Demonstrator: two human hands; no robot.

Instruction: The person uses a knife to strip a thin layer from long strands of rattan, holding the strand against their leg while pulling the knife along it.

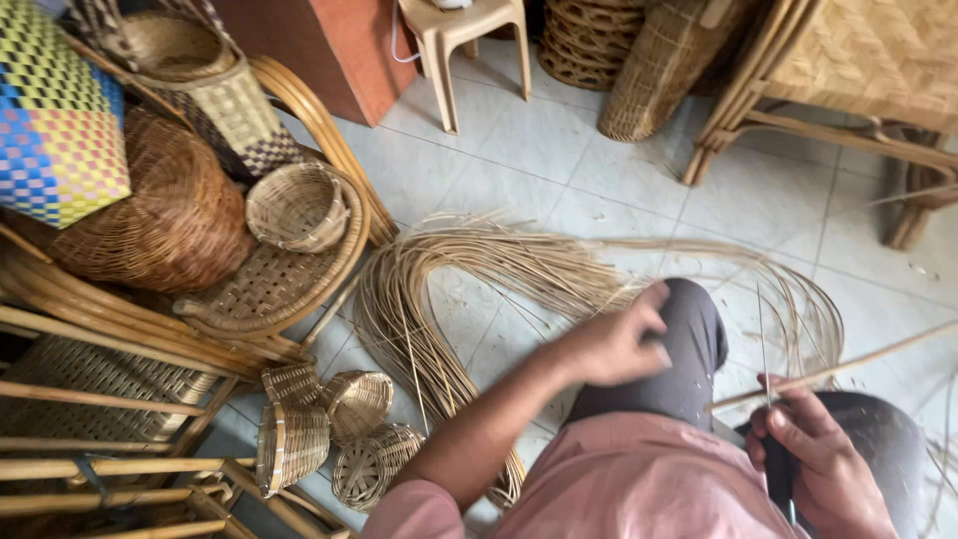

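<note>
My left hand (617, 341) rests closed on my left knee, next to a bundle of thin cane strips (469, 274) that curves across the tiled floor. Whether it pinches a strip I cannot tell. My right hand (820, 461) grips a knife with a dark handle and a thin upright blade (763, 344). A long cane stick (848, 367) slants across that hand, touching the fingers, and runs off to the right. I sit with grey trousers and a pink shirt.
A cane chair (289, 289) at left holds a large brown basket (175, 215), a small round basket (297, 207) and a coloured woven bag (55, 120). Several small baskets (334, 429) lie on the floor. A plastic stool (464, 40), stacked baskets (589, 40) and cane furniture (848, 80) stand behind.
</note>
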